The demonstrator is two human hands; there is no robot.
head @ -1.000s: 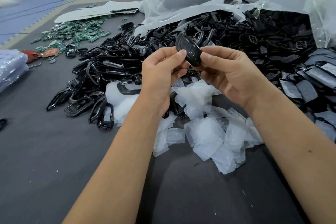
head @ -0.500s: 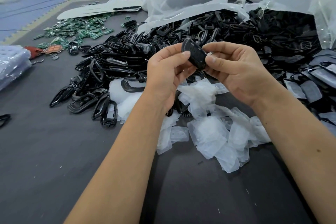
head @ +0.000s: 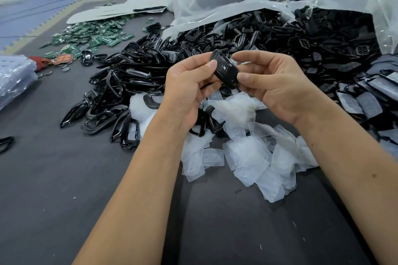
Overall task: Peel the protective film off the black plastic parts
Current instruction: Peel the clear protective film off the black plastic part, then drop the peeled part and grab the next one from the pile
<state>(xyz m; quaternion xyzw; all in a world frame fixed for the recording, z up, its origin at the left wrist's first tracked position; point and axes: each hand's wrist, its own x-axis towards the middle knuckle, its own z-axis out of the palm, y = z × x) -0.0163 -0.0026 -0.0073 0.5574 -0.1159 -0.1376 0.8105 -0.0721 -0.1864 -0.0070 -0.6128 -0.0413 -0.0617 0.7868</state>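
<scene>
Black plastic part point(head: 225, 69) held over the desk point(head: 64, 178), pinched by both grips: left hand point(head: 189, 90), right hand point(head: 273, 84). Step: probably hunting a film edge; next, lift a corner by nail.

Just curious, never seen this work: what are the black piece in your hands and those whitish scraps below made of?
Black part: apparently glossy hard plastic; it shows highlights. Film scraps: thin, translucent, crumpled, likely soft plastic.
</scene>
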